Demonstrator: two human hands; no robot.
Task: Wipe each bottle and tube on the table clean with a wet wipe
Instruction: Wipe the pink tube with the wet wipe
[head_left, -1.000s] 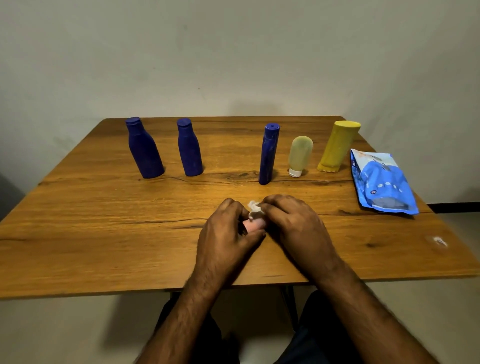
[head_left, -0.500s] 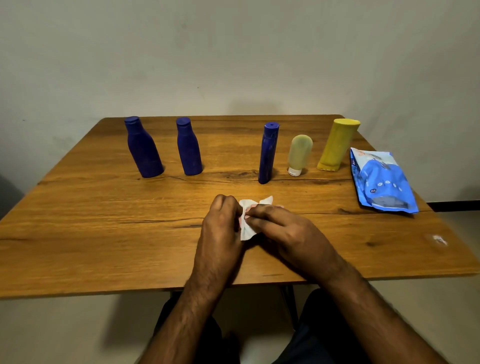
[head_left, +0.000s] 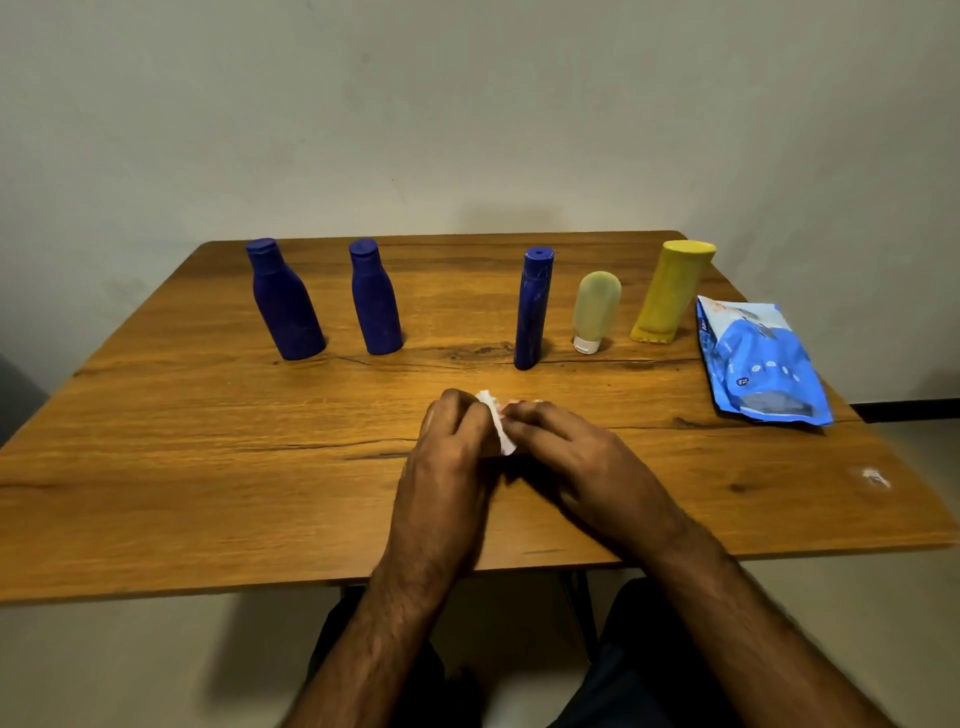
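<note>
While both hands (head_left: 524, 447) pinch the wet wipe (head_left: 497, 423) round a mostly hidden pinkish item, rotating it should expose unwiped sides toward twelve o'clock.

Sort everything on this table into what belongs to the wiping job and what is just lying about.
Belongs to the job:
white wet wipe held between left hand and right hand
two dark blue plastic bottles
slim dark blue tube
translucent pale green tube
yellow plastic tube
blue wet wipe packet

Lying about:
small white scrap on the wooden table

Grained wood table (head_left: 208, 467), matt bottles (head_left: 285, 306)
</note>
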